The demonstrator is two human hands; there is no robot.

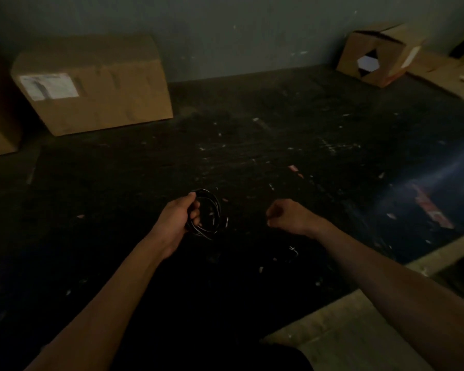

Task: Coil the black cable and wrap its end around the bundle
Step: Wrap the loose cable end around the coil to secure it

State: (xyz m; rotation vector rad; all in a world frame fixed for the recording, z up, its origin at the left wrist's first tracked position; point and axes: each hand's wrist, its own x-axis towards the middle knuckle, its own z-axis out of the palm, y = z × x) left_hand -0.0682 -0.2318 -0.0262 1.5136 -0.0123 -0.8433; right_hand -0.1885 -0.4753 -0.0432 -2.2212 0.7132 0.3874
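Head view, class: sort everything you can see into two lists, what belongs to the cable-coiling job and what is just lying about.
Part of the job:
cable, coiled in loops
left hand, gripping the coil
right hand, closed; too dark to tell whether it holds the cable's end

Just lying about:
big box
box with a hole
flat cardboard
scraps on the floor

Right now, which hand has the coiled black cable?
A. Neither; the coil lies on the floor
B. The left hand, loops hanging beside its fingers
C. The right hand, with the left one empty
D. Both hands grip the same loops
B: the left hand is closed on the black cable, whose loops hang beside its fingers, while the right hand is curled apart from the coil; whether it pinches a loose end is too dark to tell.
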